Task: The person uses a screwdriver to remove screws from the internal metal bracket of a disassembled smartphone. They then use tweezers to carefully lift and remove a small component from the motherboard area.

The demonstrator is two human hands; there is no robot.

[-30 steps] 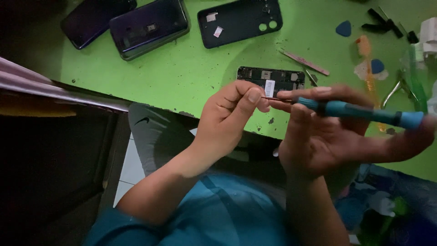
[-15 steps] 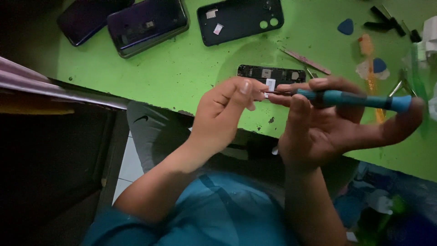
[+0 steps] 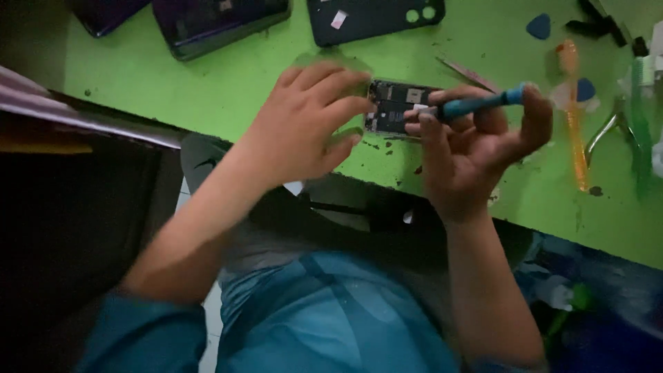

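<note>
Screwdriver (image 3: 476,105) clamped in right hand (image 3: 476,148) fingers; left hand (image 3: 304,128) fingers apart over opened phone (image 3: 397,107), back cover (image 3: 376,19) already off on bench (image 3: 207,90).

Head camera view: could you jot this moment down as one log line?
right hand: holds blue screwdriver | left hand: open, fingers at opened phone | surface: green table

we see bright green table (image 3: 207,90), teal-blue screwdriver handle (image 3: 476,103), blue picks (image 3: 539,26), orange pry tool (image 3: 573,117), dark phone back cover (image 3: 376,17)
</note>
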